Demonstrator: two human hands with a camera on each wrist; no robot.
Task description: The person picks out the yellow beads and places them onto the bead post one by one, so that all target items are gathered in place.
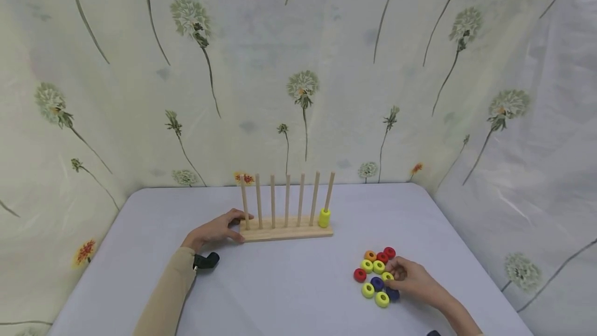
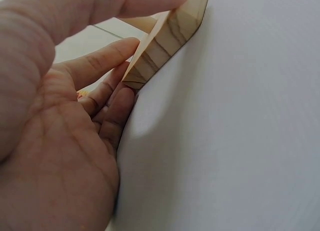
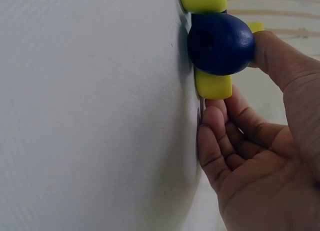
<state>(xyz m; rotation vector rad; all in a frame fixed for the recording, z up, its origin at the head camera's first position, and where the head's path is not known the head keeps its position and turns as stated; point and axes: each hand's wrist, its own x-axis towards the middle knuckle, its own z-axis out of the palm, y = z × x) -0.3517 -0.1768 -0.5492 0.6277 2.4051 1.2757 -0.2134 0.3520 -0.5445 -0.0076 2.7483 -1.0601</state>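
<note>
My left hand (image 1: 218,229) grips the left end of a wooden peg stand (image 1: 284,234), thumb at the front corner and fingers behind. In the left wrist view, the striped end grain of the base (image 2: 165,43) shows between thumb and fingers. Yellow beads (image 1: 324,218) sit at the bottom of the stand's rightmost peg; its other pegs are bare. At the right, my right hand (image 1: 415,280) pinches a yellow bead (image 1: 387,277) at the edge of a loose group. A dark blue bead (image 3: 220,43) partly hides that grip in the right wrist view.
Around the right hand lie more loose beads: red (image 1: 359,275), orange (image 1: 370,256), yellow (image 1: 382,299) and blue (image 1: 377,283). A white cloth (image 1: 280,284) covers the table. Behind it hangs a dandelion-print curtain (image 1: 261,92).
</note>
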